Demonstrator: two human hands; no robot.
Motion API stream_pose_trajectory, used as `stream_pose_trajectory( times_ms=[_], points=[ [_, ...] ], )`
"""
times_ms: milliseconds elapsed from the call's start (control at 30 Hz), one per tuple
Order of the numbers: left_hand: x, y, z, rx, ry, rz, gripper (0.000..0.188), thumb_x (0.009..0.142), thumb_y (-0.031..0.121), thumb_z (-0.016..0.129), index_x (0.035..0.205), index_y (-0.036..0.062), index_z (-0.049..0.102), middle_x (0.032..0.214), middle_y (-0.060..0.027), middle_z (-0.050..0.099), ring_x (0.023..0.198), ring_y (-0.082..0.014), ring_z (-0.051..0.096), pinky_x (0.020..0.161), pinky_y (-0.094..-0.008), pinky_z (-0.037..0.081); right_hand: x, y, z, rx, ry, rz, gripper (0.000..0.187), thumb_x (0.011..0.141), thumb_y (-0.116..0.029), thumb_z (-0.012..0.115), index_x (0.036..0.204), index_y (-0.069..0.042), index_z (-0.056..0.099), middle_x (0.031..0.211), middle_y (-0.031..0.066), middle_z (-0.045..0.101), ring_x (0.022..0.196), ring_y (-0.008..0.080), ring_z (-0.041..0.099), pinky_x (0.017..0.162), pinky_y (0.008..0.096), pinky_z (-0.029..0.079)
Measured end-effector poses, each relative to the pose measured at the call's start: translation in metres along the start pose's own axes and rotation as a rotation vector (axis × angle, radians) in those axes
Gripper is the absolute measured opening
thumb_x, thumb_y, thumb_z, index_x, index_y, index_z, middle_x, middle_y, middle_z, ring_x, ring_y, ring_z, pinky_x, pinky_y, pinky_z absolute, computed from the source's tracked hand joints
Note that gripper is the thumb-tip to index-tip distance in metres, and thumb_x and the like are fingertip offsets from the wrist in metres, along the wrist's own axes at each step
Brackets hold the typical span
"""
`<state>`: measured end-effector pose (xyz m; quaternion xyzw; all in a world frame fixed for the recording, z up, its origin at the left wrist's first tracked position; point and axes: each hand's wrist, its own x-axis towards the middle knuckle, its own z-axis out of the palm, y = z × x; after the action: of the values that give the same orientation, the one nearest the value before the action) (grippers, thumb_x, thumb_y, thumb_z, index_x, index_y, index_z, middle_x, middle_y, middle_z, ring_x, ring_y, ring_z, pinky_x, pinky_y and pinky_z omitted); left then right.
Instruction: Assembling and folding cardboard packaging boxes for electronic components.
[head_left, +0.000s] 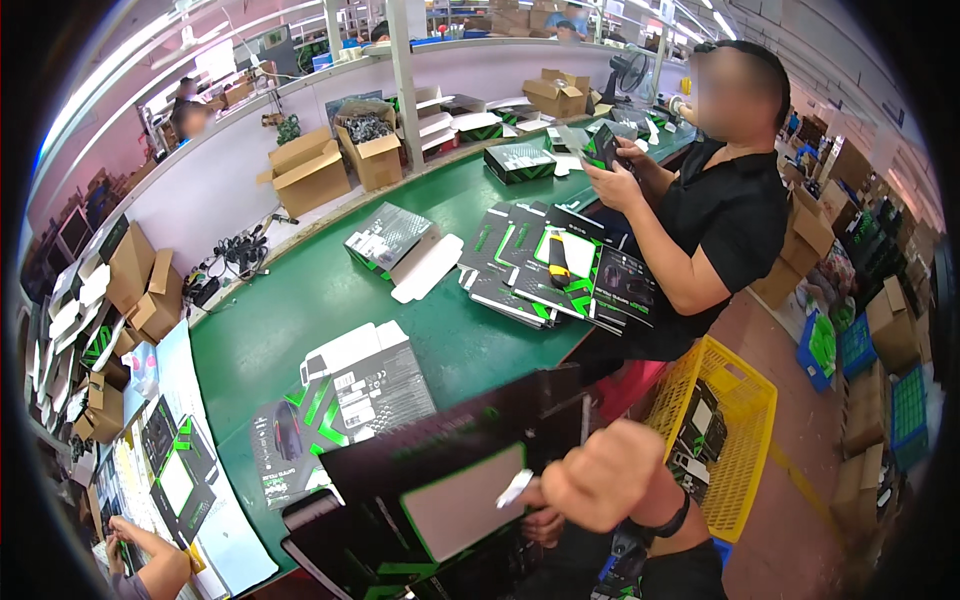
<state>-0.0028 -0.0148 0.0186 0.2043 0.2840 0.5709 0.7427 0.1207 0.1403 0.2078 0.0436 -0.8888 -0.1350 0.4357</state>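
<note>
A large black cardboard box with green trim and a pale grey panel stands tilted in front of me. Partly hidden behind my other hand, my left hand curls its fingers at the box's right side. My right hand, slightly blurred and with a dark band at the wrist, is closed in front of that side. A small white piece sticks out at its fingertips, over the grey panel. Just beyond the box, flattened printed mouse cartons lie on the green table.
A co-worker at right handles a black carton. A yellow-handled cutter rests on stacked cartons. A yellow crate stands right of me. Another person's hand shows at lower left. Brown boxes line the wall.
</note>
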Motion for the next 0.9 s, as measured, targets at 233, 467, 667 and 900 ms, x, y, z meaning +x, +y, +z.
stream_pose_trajectory(
  times_ms=[233,467,667,900],
  points=[
    [-0.002,-0.006,0.005,-0.003,-0.036,-0.015,0.032,0.105,0.031,0.053,0.100,0.0014,0.064,0.087,-0.0073,0.063,0.078,-0.0199,0.059,0.076,-0.0339,0.048,-0.036,-0.002,0.008,0.119,-0.075,0.540,0.022,0.078,-0.018,0.082,0.073,-0.009,0.062,0.064,0.0035,0.046,0.054,0.0227,0.051,0.047,0.0360,0.040],
    [-0.007,-0.005,0.003,-0.014,-0.015,0.002,0.032,0.105,0.031,0.053,0.100,0.0015,0.064,0.086,-0.0073,0.063,0.078,-0.0200,0.059,0.075,-0.0339,0.048,-0.047,0.000,0.037,0.227,0.049,0.806,0.016,0.082,-0.011,0.079,0.077,-0.005,0.065,0.064,0.0069,0.053,0.055,0.0251,0.054,0.049,0.0374,0.040],
    [-0.011,-0.004,0.001,-0.013,0.017,0.026,0.033,0.104,0.032,0.053,0.099,0.0015,0.063,0.086,-0.0074,0.062,0.078,-0.0201,0.059,0.075,-0.0339,0.048,-0.051,-0.002,0.038,0.280,0.124,0.875,0.015,0.084,-0.010,0.078,0.079,-0.003,0.065,0.065,0.0073,0.054,0.055,0.0238,0.054,0.050,0.0366,0.040],
    [-0.013,-0.006,0.001,-0.019,0.023,0.023,0.033,0.104,0.032,0.052,0.099,0.0016,0.063,0.085,-0.0074,0.062,0.077,-0.0203,0.059,0.075,-0.0338,0.047,-0.049,-0.008,0.040,0.288,0.062,0.826,0.016,0.083,-0.012,0.080,0.080,-0.004,0.066,0.065,0.0062,0.054,0.055,0.0243,0.053,0.051,0.0372,0.041]
  ],
)
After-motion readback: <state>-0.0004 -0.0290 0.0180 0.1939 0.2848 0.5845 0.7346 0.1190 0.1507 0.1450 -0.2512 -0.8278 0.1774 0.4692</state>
